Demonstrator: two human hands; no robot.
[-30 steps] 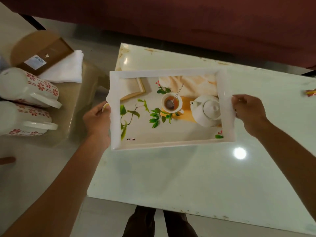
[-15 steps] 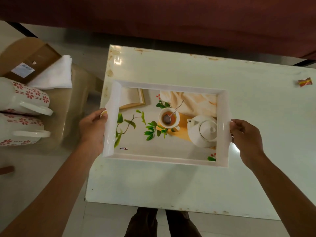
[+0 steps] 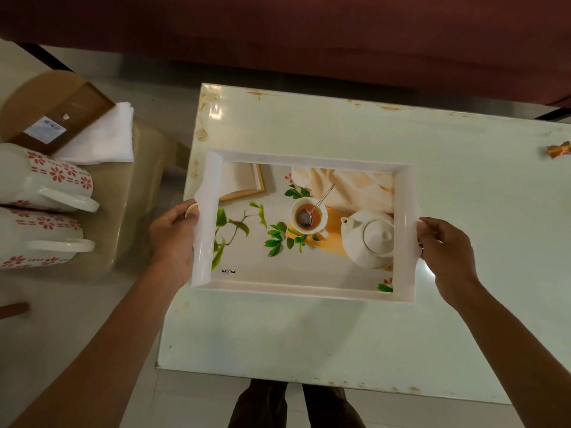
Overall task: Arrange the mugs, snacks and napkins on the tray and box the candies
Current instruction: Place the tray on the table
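A white tray (image 3: 309, 290) with a printed teapot-and-cup picture is over the left part of the white table (image 3: 309, 341); whether it rests on the table I cannot tell. My left hand (image 3: 173, 236) grips its left handle and my right hand (image 3: 445, 251) grips its right handle. Two white mugs with red flower patterns (image 3: 46, 177) (image 3: 40, 239) lie on their sides on a beige stool at the left. White napkins (image 3: 102, 140) lie folded behind them, beside a brown cardboard box (image 3: 58, 115). A wrapped candy (image 3: 557, 149) lies at the table's far right.
The beige plastic stool (image 3: 129, 193) stands left of the table, close to its edge. A dark red sofa (image 3: 309, 41) runs along the back. My feet (image 3: 296, 406) show below the table's near edge.
The tray has come down and toward me over the table's left part, tilting level, with both hands still on its handles.
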